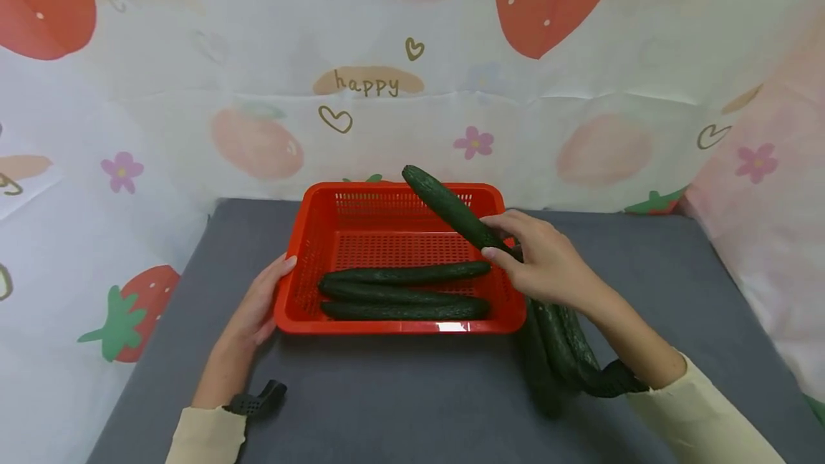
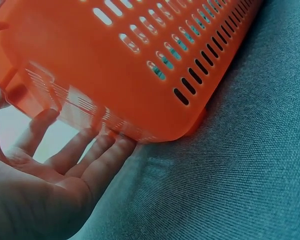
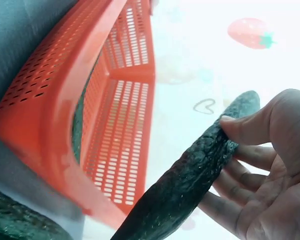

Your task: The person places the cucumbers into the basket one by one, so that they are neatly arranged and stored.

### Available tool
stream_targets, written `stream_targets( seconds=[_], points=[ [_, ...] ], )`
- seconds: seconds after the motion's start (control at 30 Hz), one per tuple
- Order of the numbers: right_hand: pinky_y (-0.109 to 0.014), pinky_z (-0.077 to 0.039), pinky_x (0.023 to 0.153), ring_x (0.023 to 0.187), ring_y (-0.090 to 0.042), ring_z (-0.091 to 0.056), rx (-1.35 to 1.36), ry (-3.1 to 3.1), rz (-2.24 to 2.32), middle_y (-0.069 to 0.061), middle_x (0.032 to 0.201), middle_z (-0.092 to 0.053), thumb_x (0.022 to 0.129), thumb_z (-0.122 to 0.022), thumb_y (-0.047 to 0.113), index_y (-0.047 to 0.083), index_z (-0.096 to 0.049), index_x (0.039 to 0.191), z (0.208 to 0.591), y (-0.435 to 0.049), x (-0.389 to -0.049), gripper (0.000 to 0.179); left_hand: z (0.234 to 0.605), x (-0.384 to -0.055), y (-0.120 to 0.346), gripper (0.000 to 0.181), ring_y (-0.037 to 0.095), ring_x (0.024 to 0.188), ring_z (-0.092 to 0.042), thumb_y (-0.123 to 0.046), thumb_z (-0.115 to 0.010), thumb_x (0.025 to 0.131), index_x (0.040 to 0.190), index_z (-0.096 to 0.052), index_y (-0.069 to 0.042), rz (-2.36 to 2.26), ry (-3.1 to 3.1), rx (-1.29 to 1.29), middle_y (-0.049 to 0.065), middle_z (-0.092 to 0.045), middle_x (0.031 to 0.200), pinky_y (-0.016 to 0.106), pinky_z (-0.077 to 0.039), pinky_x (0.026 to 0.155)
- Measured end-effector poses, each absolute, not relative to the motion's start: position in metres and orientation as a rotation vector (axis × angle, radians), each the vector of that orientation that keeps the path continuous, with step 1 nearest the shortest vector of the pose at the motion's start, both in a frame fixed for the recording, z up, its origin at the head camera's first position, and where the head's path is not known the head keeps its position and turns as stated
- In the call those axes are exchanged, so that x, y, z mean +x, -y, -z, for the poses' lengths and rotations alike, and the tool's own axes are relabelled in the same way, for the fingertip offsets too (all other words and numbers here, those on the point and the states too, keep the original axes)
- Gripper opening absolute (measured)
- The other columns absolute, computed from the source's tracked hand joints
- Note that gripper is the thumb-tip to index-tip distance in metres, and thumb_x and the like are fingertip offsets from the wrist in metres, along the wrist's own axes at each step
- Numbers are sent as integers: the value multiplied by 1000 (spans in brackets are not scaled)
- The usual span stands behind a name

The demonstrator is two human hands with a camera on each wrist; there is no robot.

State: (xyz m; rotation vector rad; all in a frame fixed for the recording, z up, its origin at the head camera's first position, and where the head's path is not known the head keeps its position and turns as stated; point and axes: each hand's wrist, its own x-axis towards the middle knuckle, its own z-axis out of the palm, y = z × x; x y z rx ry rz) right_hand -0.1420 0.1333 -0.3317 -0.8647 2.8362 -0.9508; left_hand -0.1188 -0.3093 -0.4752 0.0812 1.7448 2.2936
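My right hand (image 1: pixel 548 256) pinches a dark green cucumber (image 1: pixel 451 210) between thumb and fingers. It is held tilted above the right side of a red plastic basket (image 1: pixel 312 235), its far end pointing up and left. Three cucumbers (image 1: pixel 406 275) lie crosswise in the basket's near half. At the basket's left end, my left hand (image 1: pixel 254 306) holds the rim, thumb on top. In the left wrist view, its fingers (image 2: pixel 102 160) lie against the outer wall. In the right wrist view, the raised cucumber (image 3: pixel 175 190) slants beside the basket's open top.
More cucumbers (image 1: pixel 554 342) lie on the grey tablecloth (image 1: pixel 399 392) right of the basket, partly under my right forearm. A white curtain (image 1: pixel 193 142) with fruit prints hangs behind the table. Black straps (image 1: pixel 258 399) sit on both wrists.
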Motion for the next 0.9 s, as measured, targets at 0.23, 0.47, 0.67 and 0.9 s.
stream_targets(
  seconds=[0.23,0.47,0.67,0.9],
  points=[
    [-45,-52,88,111,-26,-66,-955,-2669,974,-12,126,-72,103,-68,15,4,-58,148,331,-113,-165,47,475,-117,310,39,4,107,-71,-32,-40,116,152,-43,-16,-2304,-1743,110,-8,-70,125,23,-62,92],
    [-45,-54,92,110,-23,-66,-973,-2622,916,-8,125,-73,102,-70,18,8,-59,148,328,-94,-176,48,473,-118,310,43,4,107,-70,-35,-43,115,154,-41,-18,-2277,-1765,47,-8,-68,126,23,-61,93],
    [-45,-58,93,109,-22,-68,-1024,-2606,883,-7,122,-73,101,-72,17,7,-63,144,327,-75,-182,46,474,-119,310,45,3,108,-69,-36,-43,115,155,-39,-17,-2268,-1774,33,-9,-68,126,23,-61,92],
    [-39,-58,82,104,-20,-67,-1062,-2656,688,-4,120,-73,101,-72,20,11,-65,142,330,-57,-183,42,474,-119,309,43,3,105,-70,-34,-42,115,154,-41,-18,-2281,-1756,66,-8,-68,124,23,-62,89]
  ],
)
